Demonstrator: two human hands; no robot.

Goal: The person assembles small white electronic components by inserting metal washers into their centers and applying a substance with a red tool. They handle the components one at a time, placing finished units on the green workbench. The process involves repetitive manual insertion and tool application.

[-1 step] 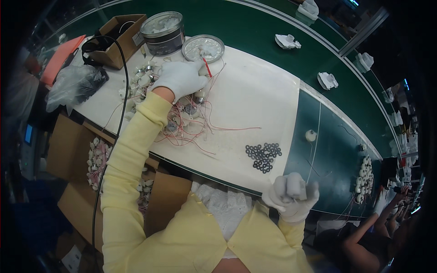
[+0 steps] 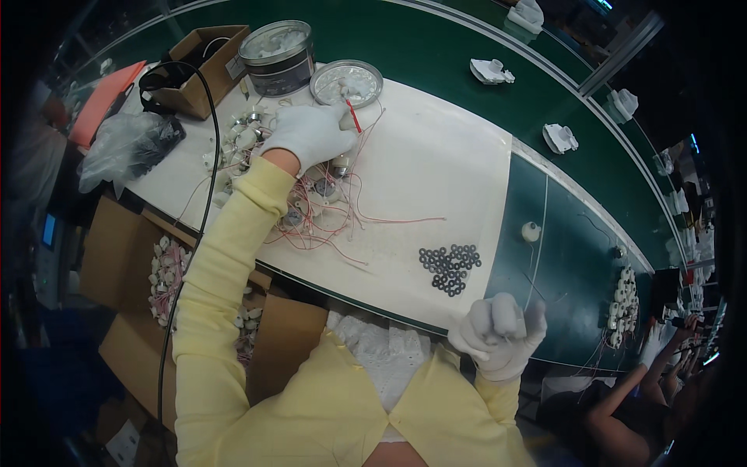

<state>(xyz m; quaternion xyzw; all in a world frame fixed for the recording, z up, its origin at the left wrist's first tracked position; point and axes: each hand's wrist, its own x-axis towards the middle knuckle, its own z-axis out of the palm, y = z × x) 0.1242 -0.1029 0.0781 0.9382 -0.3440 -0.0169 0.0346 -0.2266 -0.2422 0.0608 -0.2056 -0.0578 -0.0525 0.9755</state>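
Observation:
My left hand (image 2: pixel 310 134), in a white glove, is curled over a pile of small white parts with metal ends and red and white wires (image 2: pixel 323 198). A thin red stick (image 2: pixel 355 117) is at its fingertips by the tin lid (image 2: pixel 346 64); whether the fingers grip it is unclear. White paste lies in that lid. Held over the table's near edge, my gloved right hand (image 2: pixel 498 335) has its fingers curled in. Anything inside them is hidden and blurred. Several small black rings (image 2: pixel 449 268) lie on the white tabletop just beyond it.
A paste-filled tin (image 2: pixel 278 74) and a cardboard box (image 2: pixel 187 78) stand at the back left. A black cable (image 2: pixel 210 171) crosses by my left arm. White parts (image 2: pixel 622 307) and a single round part (image 2: pixel 531 232) sit on the green mat. Open cartons (image 2: pixel 128 257) stand below left.
My right hand's fingers have shifted slightly, and the grey blur beside them has gone. My left hand looks the same.

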